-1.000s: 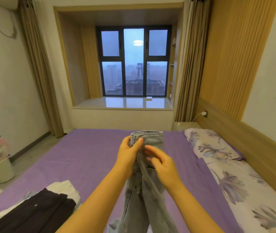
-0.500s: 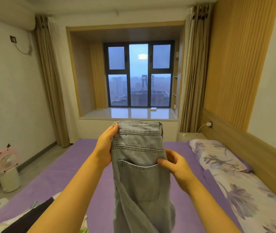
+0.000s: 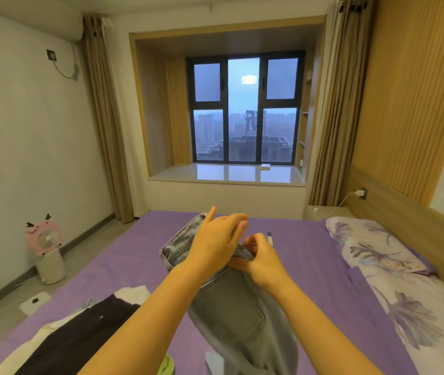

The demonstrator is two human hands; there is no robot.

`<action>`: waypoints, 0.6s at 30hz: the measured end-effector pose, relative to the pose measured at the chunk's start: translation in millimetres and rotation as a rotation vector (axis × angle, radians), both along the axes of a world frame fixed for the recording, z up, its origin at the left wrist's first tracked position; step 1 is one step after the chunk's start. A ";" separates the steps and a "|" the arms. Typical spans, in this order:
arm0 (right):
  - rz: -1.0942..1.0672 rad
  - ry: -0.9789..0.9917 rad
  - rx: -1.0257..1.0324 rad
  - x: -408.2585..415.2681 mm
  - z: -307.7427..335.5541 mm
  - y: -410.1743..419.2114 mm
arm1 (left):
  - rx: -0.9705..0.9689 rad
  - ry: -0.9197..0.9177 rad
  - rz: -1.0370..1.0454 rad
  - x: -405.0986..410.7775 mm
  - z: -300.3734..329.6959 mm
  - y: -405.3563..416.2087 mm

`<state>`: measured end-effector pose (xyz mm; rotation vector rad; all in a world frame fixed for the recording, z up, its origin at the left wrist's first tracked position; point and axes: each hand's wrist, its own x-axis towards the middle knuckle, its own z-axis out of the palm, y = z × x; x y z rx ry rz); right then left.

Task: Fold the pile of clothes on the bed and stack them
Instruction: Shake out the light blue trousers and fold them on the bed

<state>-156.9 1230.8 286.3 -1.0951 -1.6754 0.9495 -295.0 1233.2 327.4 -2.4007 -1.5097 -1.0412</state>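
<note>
The left hand (image 3: 216, 240) is lying over the waist of the light grey jeans (image 3: 231, 299), its fingers stretched out and relaxed, pointing toward the far right, the palm resting on the denim. The right hand (image 3: 262, 259) is pinching the waistband edge just to the right of it, thumb and curled fingers closed on a fold of the fabric. The two hands are almost touching.

The jeans are being held over the middle of the bed (image 3: 310, 266), the waist at the far end and tilted to the left, a back pocket facing up, the legs trailing toward the near edge of the view between the two forearms.

The bed is wearing a purple sheet. At its near left, a pile of clothes (image 3: 80, 331) is lying, a black garment on top of white ones. A small white object (image 3: 269, 238) with a blue end is sitting on the sheet just beyond the right hand. Along the right side a floral pillow (image 3: 369, 244) is lying against a wooden headboard (image 3: 404, 212).

On the floor to the left, a pink fan (image 3: 43, 237) is standing on a white bin (image 3: 51, 266) by the wall. Far beyond the bed, a dark-framed window (image 3: 243, 109) is showing city buildings, beige curtains (image 3: 107, 117) hanging on either side.
</note>
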 end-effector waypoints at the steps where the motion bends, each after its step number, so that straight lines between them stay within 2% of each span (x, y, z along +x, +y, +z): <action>1: 0.008 0.019 -0.012 -1.1 -3.1 -2.4 | -0.012 0.154 0.050 -0.3 -8.7 1.7; 3: 0.035 0.041 -0.031 -0.8 -10.3 -7.7 | 0.052 0.407 0.131 -2.7 -22.6 2.5; 4: 0.063 0.046 -0.048 0.1 -14.1 -11.0 | 0.095 0.452 0.163 -3.2 -25.8 1.7; 7: 0.194 0.087 -0.157 11.9 -27.9 -18.9 | 0.040 0.430 0.224 -0.3 -33.3 -2.1; 9: 0.265 0.072 -0.210 27.1 -41.7 -21.7 | 0.086 0.409 0.195 -2.5 -37.5 -2.6; 14: 0.298 -0.356 -0.224 56.0 -96.0 -18.2 | 0.082 0.411 0.253 -22.1 -13.9 -2.3; 18: 0.226 -0.418 -0.265 56.3 -117.3 -10.0 | 0.099 0.387 0.310 -40.9 5.8 -0.9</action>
